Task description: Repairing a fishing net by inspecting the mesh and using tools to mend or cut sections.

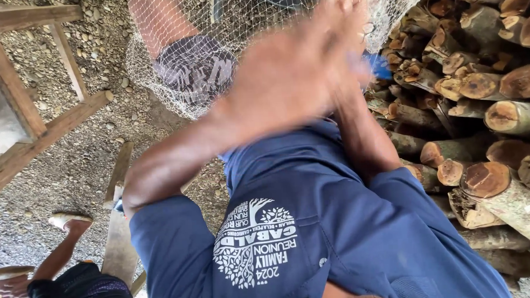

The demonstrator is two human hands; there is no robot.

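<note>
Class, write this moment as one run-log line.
left hand: blurred, raised at net | right hand: blurred, by net | grip: unclear | right side: stacked logs | ground: gravel

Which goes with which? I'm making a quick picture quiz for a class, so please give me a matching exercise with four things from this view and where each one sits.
Things:
1. stacked logs
2. fishing net
3. wooden frame
4. bare foot

Places:
A. top middle, hanging behind the blurred raised hands
B. left edge, over the gravel ground
C. right side, cut ends facing the camera
D. lower left, on the gravel beside a plank

Pairs: 1-C, 2-A, 3-B, 4-D
</note>
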